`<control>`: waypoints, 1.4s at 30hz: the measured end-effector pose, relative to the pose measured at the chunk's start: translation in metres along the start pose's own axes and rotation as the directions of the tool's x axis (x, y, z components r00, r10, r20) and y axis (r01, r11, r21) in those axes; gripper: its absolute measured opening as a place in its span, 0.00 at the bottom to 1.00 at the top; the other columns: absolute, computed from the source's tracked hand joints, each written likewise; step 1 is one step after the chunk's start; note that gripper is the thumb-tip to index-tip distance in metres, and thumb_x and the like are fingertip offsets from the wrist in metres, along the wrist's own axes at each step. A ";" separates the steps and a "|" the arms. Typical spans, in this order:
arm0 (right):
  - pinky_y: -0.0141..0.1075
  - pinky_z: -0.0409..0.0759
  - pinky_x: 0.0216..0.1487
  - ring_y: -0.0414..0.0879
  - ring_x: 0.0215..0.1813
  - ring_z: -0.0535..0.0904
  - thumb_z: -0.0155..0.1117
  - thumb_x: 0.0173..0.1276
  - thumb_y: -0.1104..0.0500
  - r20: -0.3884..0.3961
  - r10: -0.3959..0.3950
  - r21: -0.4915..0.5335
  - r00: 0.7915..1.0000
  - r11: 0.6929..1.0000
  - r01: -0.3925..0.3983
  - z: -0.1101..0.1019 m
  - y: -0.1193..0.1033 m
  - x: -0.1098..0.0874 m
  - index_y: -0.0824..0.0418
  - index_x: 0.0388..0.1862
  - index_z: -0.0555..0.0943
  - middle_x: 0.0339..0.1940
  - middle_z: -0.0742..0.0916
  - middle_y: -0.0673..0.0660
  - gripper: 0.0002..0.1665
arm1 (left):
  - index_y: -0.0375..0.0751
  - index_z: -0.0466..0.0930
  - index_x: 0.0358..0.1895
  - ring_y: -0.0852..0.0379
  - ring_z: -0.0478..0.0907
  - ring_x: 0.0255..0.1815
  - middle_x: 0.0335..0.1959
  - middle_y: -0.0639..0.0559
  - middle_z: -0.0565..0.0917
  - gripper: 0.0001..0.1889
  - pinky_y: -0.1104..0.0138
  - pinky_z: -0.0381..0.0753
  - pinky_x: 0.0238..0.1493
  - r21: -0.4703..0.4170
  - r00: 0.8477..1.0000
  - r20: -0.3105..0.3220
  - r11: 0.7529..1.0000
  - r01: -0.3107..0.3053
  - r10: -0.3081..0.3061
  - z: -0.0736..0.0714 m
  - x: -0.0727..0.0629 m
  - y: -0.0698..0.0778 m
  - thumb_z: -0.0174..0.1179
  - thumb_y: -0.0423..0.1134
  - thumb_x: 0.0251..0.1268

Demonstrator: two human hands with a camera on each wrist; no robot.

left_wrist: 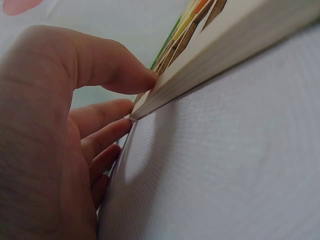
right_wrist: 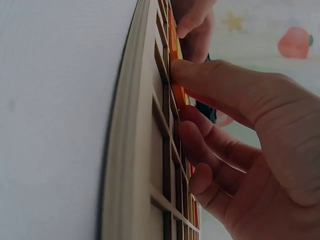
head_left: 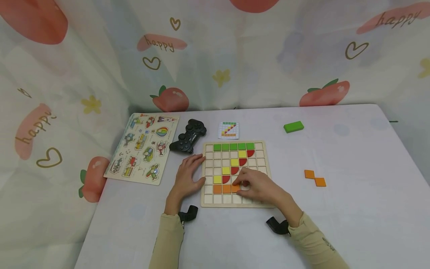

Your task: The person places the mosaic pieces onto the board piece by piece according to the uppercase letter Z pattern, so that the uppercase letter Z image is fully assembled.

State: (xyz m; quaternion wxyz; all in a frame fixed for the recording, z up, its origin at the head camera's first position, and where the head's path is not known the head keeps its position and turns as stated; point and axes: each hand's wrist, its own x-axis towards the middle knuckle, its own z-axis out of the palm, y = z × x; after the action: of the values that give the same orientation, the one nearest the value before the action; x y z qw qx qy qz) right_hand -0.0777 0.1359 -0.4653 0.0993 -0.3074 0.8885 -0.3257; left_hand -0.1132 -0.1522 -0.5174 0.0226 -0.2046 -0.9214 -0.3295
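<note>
A wooden grid board lies flat on the table, with green, yellow, red and orange pieces in some of its squares. My left hand rests against the board's left edge, fingers extended; the left wrist view shows the thumb touching the rim. With thumb and forefinger, my right hand pinches an orange square tile at the right end of the orange row. In the right wrist view the thumb is on that tile, while the other fingers are curled above the grid.
Behind the board lies a small pattern card, with a black game controller to its left. A picture puzzle board sits at far left. On the right are a green block and two orange tiles.
</note>
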 end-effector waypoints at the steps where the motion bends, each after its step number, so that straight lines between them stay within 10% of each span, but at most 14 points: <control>1: 0.31 0.74 0.36 0.39 0.34 0.74 0.74 0.57 0.59 0.001 0.000 0.006 1.000 1.000 0.000 0.000 0.000 0.000 0.54 0.41 0.89 0.35 0.80 0.46 0.12 | 0.46 0.73 0.68 0.47 0.60 0.72 0.70 0.50 0.69 0.36 0.48 0.60 0.69 0.000 1.000 -0.002 1.000 -0.002 0.002 0.000 0.000 0.000 0.60 0.45 0.49; 26: 0.32 0.77 0.38 0.39 0.36 0.75 0.74 0.57 0.58 0.007 0.053 0.007 0.999 0.999 -0.053 -0.003 0.004 0.000 0.54 0.38 0.86 0.34 0.80 0.44 0.10 | 0.46 0.72 0.69 0.48 0.60 0.72 0.70 0.50 0.69 0.37 0.49 0.60 0.70 0.018 1.000 0.017 1.000 0.016 -0.017 0.000 0.001 0.000 0.60 0.45 0.49; 42: 0.53 0.76 0.53 0.57 0.48 0.78 0.73 0.58 0.62 -0.129 0.344 0.003 0.930 0.938 -0.347 -0.090 0.064 -0.055 0.69 0.52 0.80 0.46 0.83 0.62 0.23 | 0.45 0.73 0.68 0.47 0.61 0.71 0.70 0.49 0.70 0.36 0.48 0.60 0.69 0.003 1.000 -0.003 1.000 -0.002 0.002 0.000 0.001 0.001 0.60 0.45 0.48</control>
State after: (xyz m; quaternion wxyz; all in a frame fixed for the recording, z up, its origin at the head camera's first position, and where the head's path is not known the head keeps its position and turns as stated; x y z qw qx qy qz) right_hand -0.0989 0.2544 -0.4388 0.0947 -0.1259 0.9365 -0.3133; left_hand -0.1137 -0.1514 -0.5167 0.0248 -0.2048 -0.9218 -0.3284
